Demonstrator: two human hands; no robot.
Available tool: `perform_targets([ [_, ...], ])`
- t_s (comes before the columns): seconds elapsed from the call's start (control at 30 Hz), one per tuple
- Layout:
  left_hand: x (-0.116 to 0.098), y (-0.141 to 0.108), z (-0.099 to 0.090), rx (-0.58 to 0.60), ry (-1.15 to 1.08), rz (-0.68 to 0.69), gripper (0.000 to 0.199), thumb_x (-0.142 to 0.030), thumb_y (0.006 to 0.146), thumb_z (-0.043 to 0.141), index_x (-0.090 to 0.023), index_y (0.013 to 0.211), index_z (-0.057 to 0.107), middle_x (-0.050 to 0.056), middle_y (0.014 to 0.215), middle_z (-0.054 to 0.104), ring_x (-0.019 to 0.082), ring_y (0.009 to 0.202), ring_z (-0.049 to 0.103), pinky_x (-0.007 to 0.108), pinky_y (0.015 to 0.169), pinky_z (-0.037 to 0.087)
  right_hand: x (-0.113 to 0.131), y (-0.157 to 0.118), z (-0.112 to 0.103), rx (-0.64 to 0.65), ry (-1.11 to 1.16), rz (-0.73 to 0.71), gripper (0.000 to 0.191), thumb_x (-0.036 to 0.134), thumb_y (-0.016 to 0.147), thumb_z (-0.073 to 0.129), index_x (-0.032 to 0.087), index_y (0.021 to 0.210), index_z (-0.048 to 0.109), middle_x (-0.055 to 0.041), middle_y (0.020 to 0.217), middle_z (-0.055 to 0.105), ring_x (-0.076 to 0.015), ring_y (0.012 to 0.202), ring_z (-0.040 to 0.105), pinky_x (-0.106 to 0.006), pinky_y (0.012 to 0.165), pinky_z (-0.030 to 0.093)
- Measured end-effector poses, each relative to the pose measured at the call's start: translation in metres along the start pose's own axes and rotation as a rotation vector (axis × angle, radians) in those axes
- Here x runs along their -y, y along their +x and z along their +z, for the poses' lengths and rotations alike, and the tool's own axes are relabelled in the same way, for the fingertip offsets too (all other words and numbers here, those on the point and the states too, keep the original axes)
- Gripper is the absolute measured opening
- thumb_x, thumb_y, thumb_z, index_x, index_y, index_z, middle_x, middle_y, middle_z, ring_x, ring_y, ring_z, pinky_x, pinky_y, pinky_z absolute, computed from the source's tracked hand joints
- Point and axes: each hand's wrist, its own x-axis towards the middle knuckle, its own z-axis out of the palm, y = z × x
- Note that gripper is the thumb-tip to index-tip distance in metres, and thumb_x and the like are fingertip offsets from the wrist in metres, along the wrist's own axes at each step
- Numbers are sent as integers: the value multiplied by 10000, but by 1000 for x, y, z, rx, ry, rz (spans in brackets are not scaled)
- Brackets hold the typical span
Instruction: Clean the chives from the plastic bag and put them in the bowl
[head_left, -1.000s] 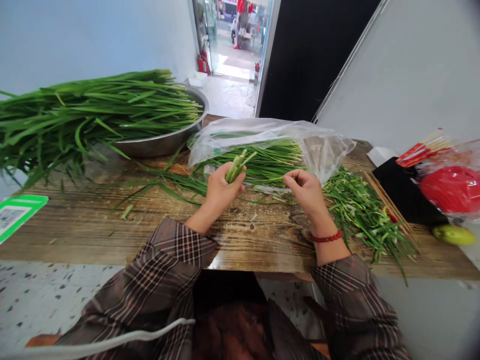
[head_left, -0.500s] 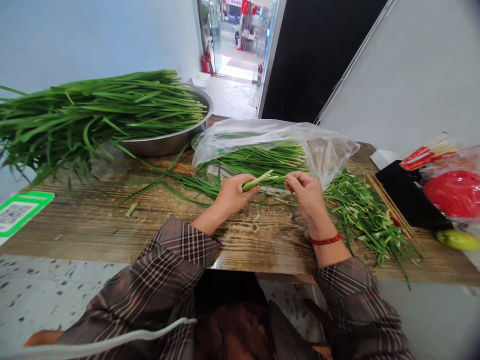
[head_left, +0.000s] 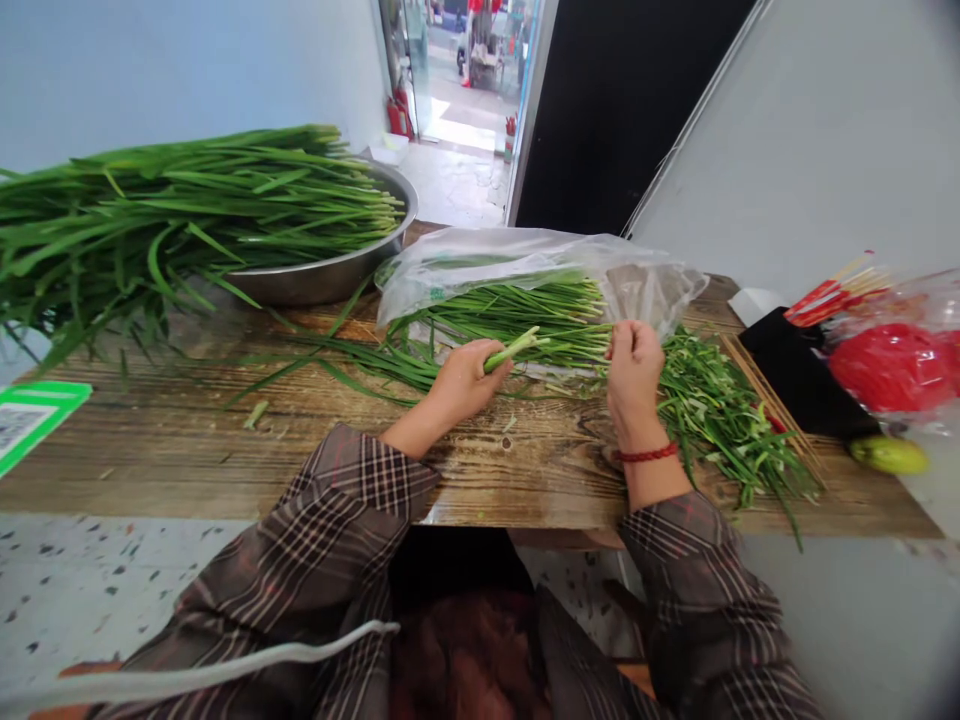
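Green stalks (head_left: 520, 345) gripped in left hand (head_left: 466, 378), fingers closed round them, over mid bench (head_left: 480, 475), near side of plastic bag (head_left: 652, 285). Right hand (head_left: 635, 372): fingers pinched by bagged stalk ends, hold unclear.

"What is cut off at the left?"
"The heaped greens (head_left: 195, 205) and green card (head_left: 56, 405), by the edge."
"And hidden?"
"The held stems (head_left: 516, 347) are partly covered by the left hand (head_left: 466, 382); whether anything is pinched in the right hand's (head_left: 634, 366) grip cannot be told."
"Beyond the doorway (head_left: 465, 150)?"
"Details are blurred."
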Motion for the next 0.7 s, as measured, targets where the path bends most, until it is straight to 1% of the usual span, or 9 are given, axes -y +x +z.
perform_targets([
  [0.07, 2, 0, -2, -39, -55, -33, 260, -257, 846, 557, -178, 616, 467, -22, 602, 458, 126, 599, 424, 253, 589, 304, -10, 6, -12, 46, 89, 117, 244, 408, 885, 490, 205, 760, 544, 25, 628, 494, -135, 573, 457, -266, 573, 410],
  [0.13, 3, 1, -4, -64, -118, -67, 278, -278, 842, 561, -180, 605, 450, -28, 581, 432, 119, 582, 401, 251, 573, 286, -16, 9, -32, 126, 70, 135, 262, 416, 868, 507, 198, 735, 564, 26, 607, 507, -133, 560, 461, -261, 558, 406],
  [0.23, 5, 1, -5, -69, -194, -83, 275, -292, 829, 572, -176, 605, 463, -33, 573, 422, 111, 573, 383, 247, 561, 278, -21, 12, -70, 263, -239, -15, 256, 377, 861, 513, 191, 722, 621, -8, 649, 589, -160, 622, 532, -295, 635, 437],
  [0.33, 5, 1, -4, -51, -236, -63, 279, -296, 817, 577, -173, 592, 466, -40, 564, 389, 103, 565, 354, 246, 552, 264, -18, 16, -102, 350, -582, -238, 193, 247, 814, 528, 201, 904, 693, -80, 926, 686, -235, 861, 611, -370, 781, 461],
  [0.4, 5, 1, -3, -35, -257, -52, 291, -306, 814, 576, -173, 582, 462, -41, 562, 375, 101, 563, 339, 248, 552, 258, -10, 16, -107, 336, -608, -321, 276, 211, 818, 512, 211, 1028, 692, -106, 1078, 678, -264, 1012, 601, -409, 862, 459],
  [0.5, 5, 1, -3, -33, -274, -52, 298, -307, 802, 583, -173, 568, 456, -41, 556, 375, 100, 560, 331, 249, 550, 257, 12, 6, -84, 335, -378, -305, 242, 270, 888, 486, 214, 977, 703, -91, 1008, 699, -230, 967, 623, -376, 818, 491],
  [0.57, 5, 1, -4, -35, -280, -57, 299, -308, 796, 588, -172, 562, 460, -41, 551, 385, 99, 555, 332, 247, 546, 260, 26, -7, -54, 441, -202, -237, 231, 327, 898, 509, 217, 925, 711, -72, 946, 705, -200, 864, 636, -335, 734, 503],
  [0.63, 5, 1, -4, -26, -297, -54, 285, -310, 796, 585, -168, 572, 481, -39, 557, 403, 98, 556, 342, 243, 544, 269, 36, -22, -20, 564, -79, -173, 244, 367, 847, 596, 205, 995, 702, -78, 1011, 690, -177, 797, 631, -318, 700, 507],
  [0.7, 5, 1, -5, -8, -322, -40, 260, -298, 793, 583, -162, 587, 503, -37, 565, 419, 96, 558, 353, 237, 542, 279, 40, -33, 7, 585, 22, -91, 323, 398, 799, 652, 197, 1049, 689, -89, 1064, 675, -165, 761, 622, -303, 654, 503],
])
